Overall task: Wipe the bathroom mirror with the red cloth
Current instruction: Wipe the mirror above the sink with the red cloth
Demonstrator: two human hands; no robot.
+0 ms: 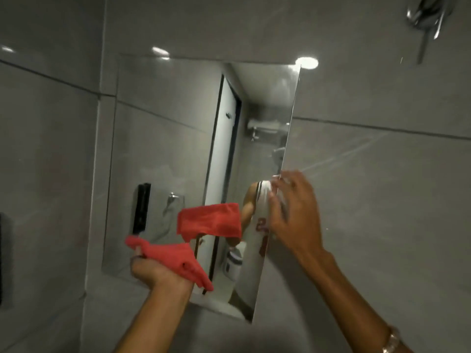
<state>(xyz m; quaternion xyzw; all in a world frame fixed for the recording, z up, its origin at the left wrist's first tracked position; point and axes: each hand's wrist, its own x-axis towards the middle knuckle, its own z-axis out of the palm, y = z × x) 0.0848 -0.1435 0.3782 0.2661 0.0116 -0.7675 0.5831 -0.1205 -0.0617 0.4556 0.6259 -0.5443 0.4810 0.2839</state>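
Note:
The frameless bathroom mirror [173, 149] hangs on the grey tiled wall, tilted in my view. My left hand [153, 271] is closed on the red cloth [175, 258] just in front of the mirror's lower part. The cloth's reflection shows as a red patch in the glass above it. My right hand [295, 215] rests on the mirror's right edge with fingers spread, holding nothing. A bracelet sits on that wrist.
A chrome shower fitting [425, 19] sticks out of the wall at the top right. A dark object [5, 258] hangs on the left wall. The mirror reflects a doorway, a black holder and a person's white shirt.

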